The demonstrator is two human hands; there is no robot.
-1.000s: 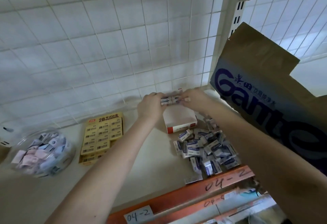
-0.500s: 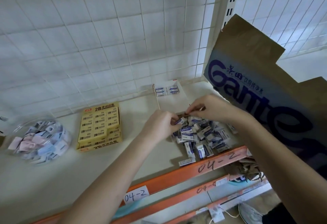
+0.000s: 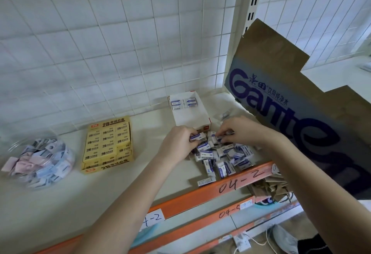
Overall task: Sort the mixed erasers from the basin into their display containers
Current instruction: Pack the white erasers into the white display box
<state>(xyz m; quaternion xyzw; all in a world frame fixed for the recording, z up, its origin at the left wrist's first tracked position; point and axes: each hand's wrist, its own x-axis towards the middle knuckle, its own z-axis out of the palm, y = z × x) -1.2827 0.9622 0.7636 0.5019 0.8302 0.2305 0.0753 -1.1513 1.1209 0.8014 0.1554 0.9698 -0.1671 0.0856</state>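
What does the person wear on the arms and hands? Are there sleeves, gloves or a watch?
The left hand and the right hand have no gloves. No sleeve, watch or bracelet shows up to the picture's edge. Whether there are rings cannot be told.

A single head-worn wide-angle view — looking forward and down, close over the shelf (image 3: 104, 189) — nothing shared.

Only the person's two arms are in view. The left forearm (image 3: 128, 197) is uncovered from the wrist down to the lower edge of the picture. The right forearm (image 3: 313, 175) is uncovered in the same way as far as the right edge. The left hand (image 3: 176, 143) and right hand (image 3: 241, 131) are bare, with slim fingers (image 3: 224, 130). The nails are too small to make out.
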